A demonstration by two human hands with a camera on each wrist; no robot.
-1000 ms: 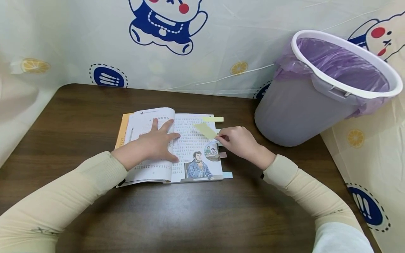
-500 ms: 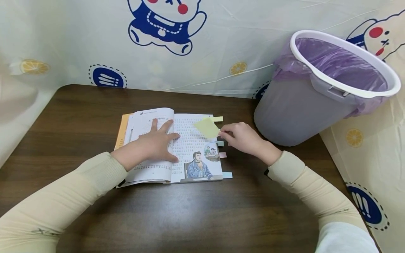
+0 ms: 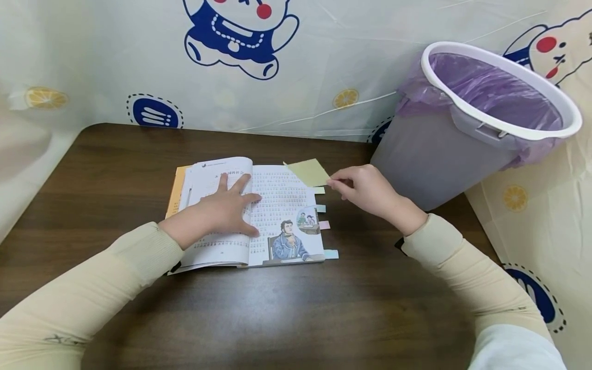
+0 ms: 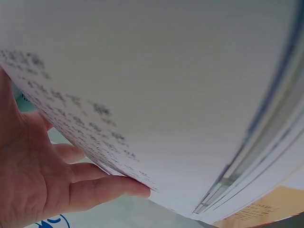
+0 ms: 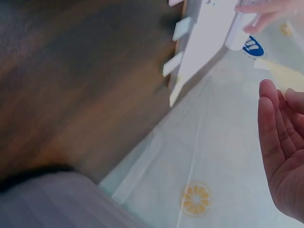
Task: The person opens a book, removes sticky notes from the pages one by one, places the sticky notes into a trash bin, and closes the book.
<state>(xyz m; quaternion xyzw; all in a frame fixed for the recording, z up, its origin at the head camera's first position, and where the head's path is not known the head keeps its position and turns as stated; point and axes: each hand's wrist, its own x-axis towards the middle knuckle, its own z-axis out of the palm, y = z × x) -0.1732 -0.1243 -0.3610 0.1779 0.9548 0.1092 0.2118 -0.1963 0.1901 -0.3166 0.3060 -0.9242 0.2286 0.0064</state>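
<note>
Because the pale yellow square sticky note (image 3: 309,171) is thin, light and limp, it is best pinched at one edge, as by the right hand (image 3: 365,191) above the open illustrated paperback book (image 3: 259,216). The left hand (image 3: 222,208) is spread flat on the pages. Since a second ago the note has been lifted farther towards the purple-lined plastic waste bin (image 3: 467,128).

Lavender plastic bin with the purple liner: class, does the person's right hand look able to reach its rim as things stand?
Probably yes. The right hand, pinching a pale yellow sticky note, sits just beside the lavender plastic bin, with nothing between them.
</note>
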